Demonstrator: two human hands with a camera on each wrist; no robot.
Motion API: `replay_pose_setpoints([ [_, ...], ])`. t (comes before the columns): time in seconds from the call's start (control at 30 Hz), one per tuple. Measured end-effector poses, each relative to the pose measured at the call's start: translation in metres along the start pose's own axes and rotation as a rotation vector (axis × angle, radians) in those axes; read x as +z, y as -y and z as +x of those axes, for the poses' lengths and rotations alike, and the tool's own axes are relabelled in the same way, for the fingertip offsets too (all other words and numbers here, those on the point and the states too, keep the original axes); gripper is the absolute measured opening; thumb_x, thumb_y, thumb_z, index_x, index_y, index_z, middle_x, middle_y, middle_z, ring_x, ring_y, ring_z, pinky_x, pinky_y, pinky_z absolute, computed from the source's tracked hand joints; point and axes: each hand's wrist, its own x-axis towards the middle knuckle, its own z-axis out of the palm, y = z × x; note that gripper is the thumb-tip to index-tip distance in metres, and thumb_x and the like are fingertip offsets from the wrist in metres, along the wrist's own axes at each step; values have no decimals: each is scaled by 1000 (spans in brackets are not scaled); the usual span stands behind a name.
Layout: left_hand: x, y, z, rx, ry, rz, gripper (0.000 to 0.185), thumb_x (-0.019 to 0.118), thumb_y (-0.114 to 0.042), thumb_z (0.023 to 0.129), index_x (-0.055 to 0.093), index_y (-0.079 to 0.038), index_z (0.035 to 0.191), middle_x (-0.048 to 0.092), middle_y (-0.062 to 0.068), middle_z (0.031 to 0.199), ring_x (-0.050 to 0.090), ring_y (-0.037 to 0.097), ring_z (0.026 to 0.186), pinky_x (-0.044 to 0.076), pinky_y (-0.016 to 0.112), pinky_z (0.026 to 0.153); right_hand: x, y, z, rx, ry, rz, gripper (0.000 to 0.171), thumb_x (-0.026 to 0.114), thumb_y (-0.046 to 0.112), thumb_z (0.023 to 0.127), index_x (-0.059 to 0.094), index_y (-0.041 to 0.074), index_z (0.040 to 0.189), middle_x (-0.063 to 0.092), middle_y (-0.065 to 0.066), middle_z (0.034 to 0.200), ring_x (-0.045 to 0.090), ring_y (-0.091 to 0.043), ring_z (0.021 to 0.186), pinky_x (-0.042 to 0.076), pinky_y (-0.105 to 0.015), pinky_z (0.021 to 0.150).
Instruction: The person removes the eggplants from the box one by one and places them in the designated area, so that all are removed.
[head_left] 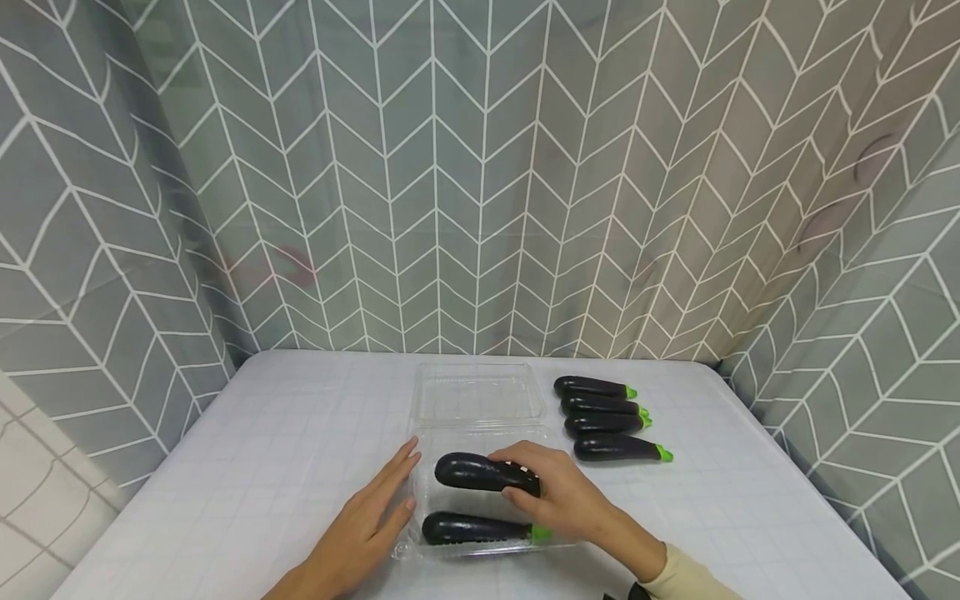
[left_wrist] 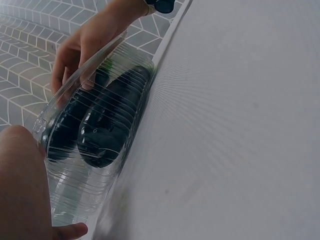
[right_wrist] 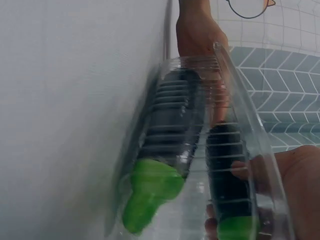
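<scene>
My right hand grips an eggplant by its stem half, fingers over the top and thumb on the near side. That eggplant is within the walls of a clear plastic clamshell container. Along the container's near side lies another eggplant, its green stem showing through the wall in the right wrist view. My left hand rests against the container's left side with its fingers extended. In the left wrist view both eggplants show through the ribbed plastic, with the right hand reaching in over the rim.
Several more eggplants lie in a column on the white table, right of the container. The container's lid lies folded back toward the rear. A grey patterned curtain hangs behind the table and along its sides.
</scene>
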Motion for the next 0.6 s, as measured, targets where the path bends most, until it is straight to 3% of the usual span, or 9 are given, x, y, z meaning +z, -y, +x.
replay_pose_setpoints([
  [0.17, 0, 1, 0, -24, 24, 17, 55, 51, -20, 97, 28, -19, 147, 23, 3, 152, 28, 22, 135, 14, 15, 106, -6, 1, 0, 8, -27, -19, 42, 71, 8, 82, 58, 13, 121, 61, 6, 114, 58, -9, 101, 50, -29, 81],
  [0.4, 0, 0, 1, 11, -4, -5, 54, 51, -19, 97, 30, -17, 147, 22, 2, 152, 28, 23, 134, 16, 17, 107, -14, 0, 1, 13, -52, -33, 41, 73, 8, 81, 60, 15, 120, 61, 8, 115, 57, -10, 106, 49, -29, 85],
  [0.6, 0, 0, 0, 2, 6, 0, 55, 50, -18, 97, 29, -18, 147, 21, 0, 153, 27, 23, 135, 15, 18, 107, -18, 2, 2, -14, -64, -36, 42, 72, 5, 80, 60, 13, 119, 61, 6, 115, 57, -10, 105, 48, -28, 85],
])
